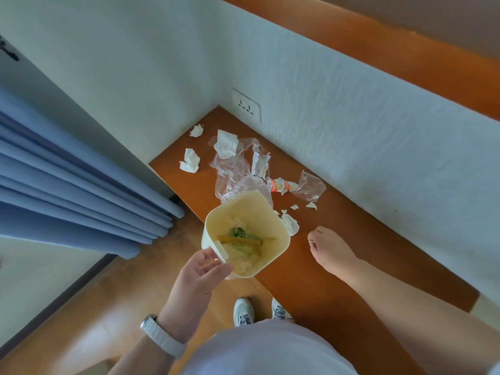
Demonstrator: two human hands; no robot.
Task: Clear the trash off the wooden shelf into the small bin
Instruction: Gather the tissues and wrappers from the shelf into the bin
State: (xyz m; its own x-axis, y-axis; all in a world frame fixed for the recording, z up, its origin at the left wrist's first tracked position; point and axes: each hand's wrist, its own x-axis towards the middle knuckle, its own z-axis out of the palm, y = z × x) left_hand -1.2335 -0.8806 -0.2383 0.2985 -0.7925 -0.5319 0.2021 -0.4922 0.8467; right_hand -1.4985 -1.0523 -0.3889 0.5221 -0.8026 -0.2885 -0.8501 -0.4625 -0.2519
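Note:
My left hand (198, 277) grips the near rim of a small cream bin (270, 209), held at the front edge of the wooden shelf (351, 255). Tissue and green and yellow scraps lie inside the bin. My right hand (328, 246) rests on the shelf to the right of the bin, fingers curled, nothing visibly in it. On the shelf lie crumpled white tissues (226, 144), a clear plastic bag (234, 171), an orange-and-white wrapper (280, 184), another clear plastic piece (311, 186) and small paper bits (311, 205). One tissue (290, 227) lies beside the bin.
A white wall with a power socket (246, 105) backs the shelf. Blue curtains (75, 169) hang at the left. Below are the wooden floor (108, 320) and my white shoes (243, 311).

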